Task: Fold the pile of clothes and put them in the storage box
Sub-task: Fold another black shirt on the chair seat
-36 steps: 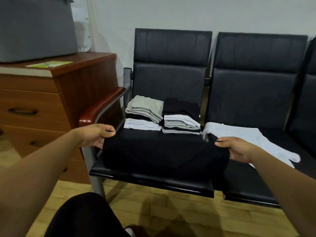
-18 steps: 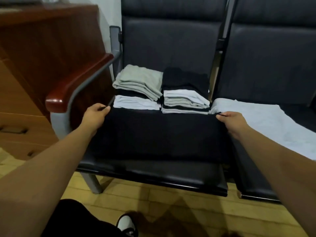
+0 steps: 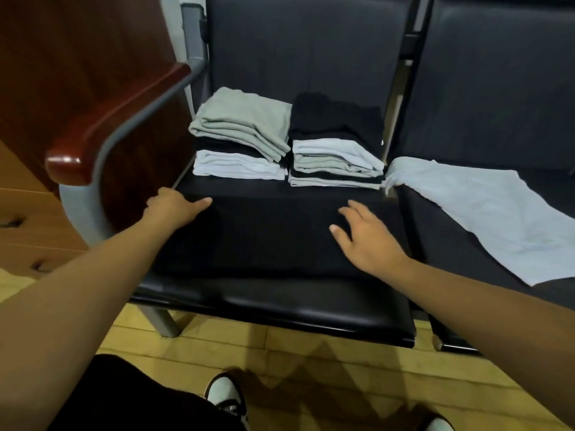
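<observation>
A black garment (image 3: 273, 234) lies flat across the front of the left black seat (image 3: 280, 306). My left hand (image 3: 174, 208) rests at its far left corner, fingers stretched toward the middle. My right hand (image 3: 364, 237) lies flat on the garment's right half with fingers spread. Behind the garment stand two stacks of folded clothes: the left stack (image 3: 239, 135) topped with grey-green, the right stack (image 3: 337, 141) topped with black. A white garment (image 3: 485, 209) lies unfolded on the right seat. The storage box is out of view.
A reddish wooden armrest (image 3: 115, 119) on a grey metal frame borders the left seat. A wooden cabinet (image 3: 62, 57) stands further left. The floor below is light wood, with my dark trouser leg (image 3: 130, 396) and white shoes at the bottom.
Both hands have let go of the black garment's far corners. The right hand moved inward onto the cloth and opened flat. The camera has moved closer and tilted down.
</observation>
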`<state>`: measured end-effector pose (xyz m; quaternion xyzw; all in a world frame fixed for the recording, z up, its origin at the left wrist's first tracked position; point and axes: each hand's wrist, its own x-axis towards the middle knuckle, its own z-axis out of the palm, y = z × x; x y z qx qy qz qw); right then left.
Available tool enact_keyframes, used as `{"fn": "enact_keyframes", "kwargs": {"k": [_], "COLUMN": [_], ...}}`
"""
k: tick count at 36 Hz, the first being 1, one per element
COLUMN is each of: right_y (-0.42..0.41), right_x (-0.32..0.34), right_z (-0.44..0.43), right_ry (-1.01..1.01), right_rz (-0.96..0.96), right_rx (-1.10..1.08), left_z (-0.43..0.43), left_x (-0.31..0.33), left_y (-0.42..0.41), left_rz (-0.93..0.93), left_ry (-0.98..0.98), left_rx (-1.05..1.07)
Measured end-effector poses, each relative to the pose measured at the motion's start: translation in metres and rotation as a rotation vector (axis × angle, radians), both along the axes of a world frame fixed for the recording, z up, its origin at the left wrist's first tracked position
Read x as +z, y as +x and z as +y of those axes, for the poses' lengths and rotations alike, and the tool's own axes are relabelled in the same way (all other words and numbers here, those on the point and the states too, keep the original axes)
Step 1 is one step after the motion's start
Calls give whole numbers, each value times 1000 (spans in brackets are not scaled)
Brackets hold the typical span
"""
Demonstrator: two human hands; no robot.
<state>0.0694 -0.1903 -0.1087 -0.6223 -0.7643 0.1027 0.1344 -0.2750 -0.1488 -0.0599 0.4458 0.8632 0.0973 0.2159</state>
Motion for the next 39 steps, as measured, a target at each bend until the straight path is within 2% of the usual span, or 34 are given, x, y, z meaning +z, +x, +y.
{"fn": "enact_keyframes", "kwargs": {"k": [3,8,10,14,17,19,23,26,30,32,34,36,37,39], "right_y": [-2,-4,-5,-15,-28,-38,-53,-54,-40,-23,-2,18,22,39], "right_x": [-8,-9,-8,-6,-6,-6,-3,7,25,32,34,32,36,20], "right_z": [-13,-15,-16,-21,-25,-26,-22,-12,-3,-1,0,1,-2,7], "right_ry": [-40,-65,-82,-102,-112,-114,-196,-320,-531,-648,-708,-731,-722,-680], "right_rz": [-84,-130,-135,-116,-94,-69,12,250,1134,1372,1522,1583,1549,1388], "right_rx": [80,88,87,80,100,111,132,97,-184,-262,-385,-465,-502,-553], "left_z": [-10,-29,-34,-46,-51,-52,-57,-57,-47,-46,-48,-52,-52,-50], "left_x": [8,14,15,28,46,58,77,81,74,70,69,68,67,64], "left_y": [7,13,14,18,29,41,79,110,150,174,196,210,214,214], "left_rz": [4,-22,-104,-475,-639,-700,-705,-703,-664,-618,-614,-755,-798,-767], "left_ry": [-81,-170,-113,101,191,227,284,329,387,411,356,158,58,-22], "left_rx": [-139,-268,-248,-137,-115,-137,-294,-399,-448,-494,-572,-644,-664,-678]}}
